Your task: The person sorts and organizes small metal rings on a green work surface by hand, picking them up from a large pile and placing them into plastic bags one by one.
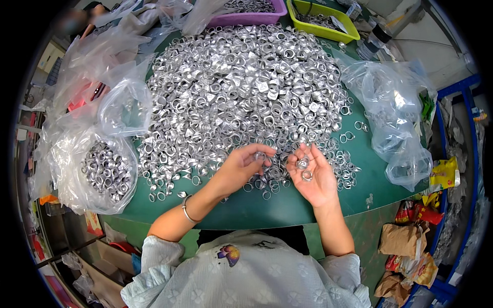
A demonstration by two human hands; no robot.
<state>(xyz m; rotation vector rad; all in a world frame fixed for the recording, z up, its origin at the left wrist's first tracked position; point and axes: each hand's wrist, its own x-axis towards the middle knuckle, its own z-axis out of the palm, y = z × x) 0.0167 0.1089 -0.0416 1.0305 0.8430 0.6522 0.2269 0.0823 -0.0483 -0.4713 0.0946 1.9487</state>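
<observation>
1. Huge pile of small silver metal rings [246, 87] covers most of a green table [287, 205]; the near edge of the heap reaches right up to both hands.
2. Left hand [240, 167] lies palm-down at the front edge of the pile, with the thumb and first fingers pinched on one ring [260, 155] at the fingertips. There's a silver bangle [187, 209] on that wrist.
3. Right hand [312, 177] is turned palm-up just beside the left, fingers loosely curled and a bit spread. The thumb and fingers nip a ring [302, 163], and another ring [307, 175] sits loose in the open palm.
4. The two hands are close together but not touching.
5. On the left side, an open clear plastic bag [105, 169] holds a batch of the same rings, and more crumpled clear bags are piled behind it.
6. On the right there's another clear bag [398, 118], mostly flat, with a few stray rings lying near it on the table.
7. At the far edge sit a purple tray [251, 14] and a yellow-green tray [323, 23], both with metal bits inside.
8. Snack-type wrappers and a brown paper bag [405, 238] sit below the table edge at right.
</observation>
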